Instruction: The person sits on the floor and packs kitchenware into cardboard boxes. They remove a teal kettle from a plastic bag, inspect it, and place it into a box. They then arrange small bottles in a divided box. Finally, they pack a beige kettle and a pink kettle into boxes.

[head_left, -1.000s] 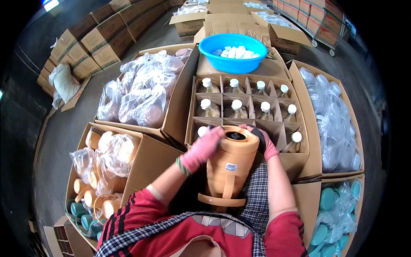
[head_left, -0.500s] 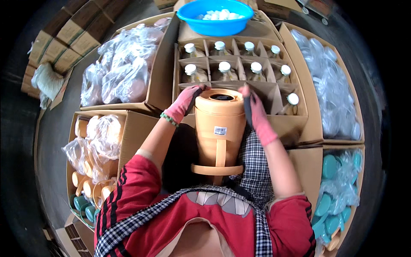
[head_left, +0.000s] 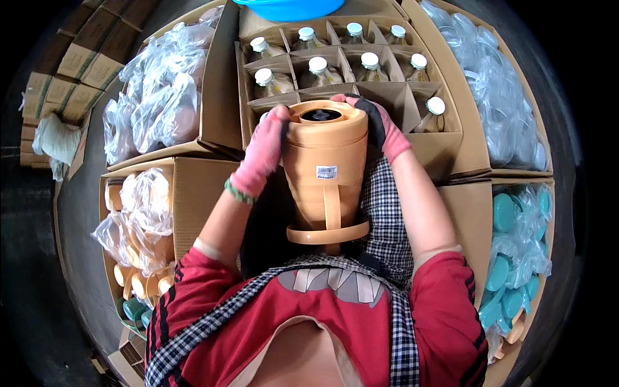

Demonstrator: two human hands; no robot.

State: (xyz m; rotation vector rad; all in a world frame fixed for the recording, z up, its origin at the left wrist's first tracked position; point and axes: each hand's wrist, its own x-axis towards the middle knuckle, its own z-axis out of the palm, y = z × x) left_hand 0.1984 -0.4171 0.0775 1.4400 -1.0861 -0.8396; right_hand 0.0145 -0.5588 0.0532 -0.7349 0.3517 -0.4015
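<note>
Jug (head_left: pixel 327 153) sits at centre, before the lap, with bottles (head_left: pixel 322 73) at 12 o'clock. Right hand (head_left: pixel 383 129) has settled around its rim at 2 o'clock; left hand (head_left: pixel 263 148) grasps it at 10, so it now seems steadied from both sides.

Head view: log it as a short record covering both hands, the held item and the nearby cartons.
Left hand: gloved, on the orange jug, upper left
Right hand: gloved, on the jug, upper right
Held item: orange jug, white label on its side, dark round center on top
Ahead: divided carton with white-capped bottles
Beyond: blue basin, cut off by the frame
Near left: carton with orange pieces
Near right: carton with mostly teal pieces
</note>
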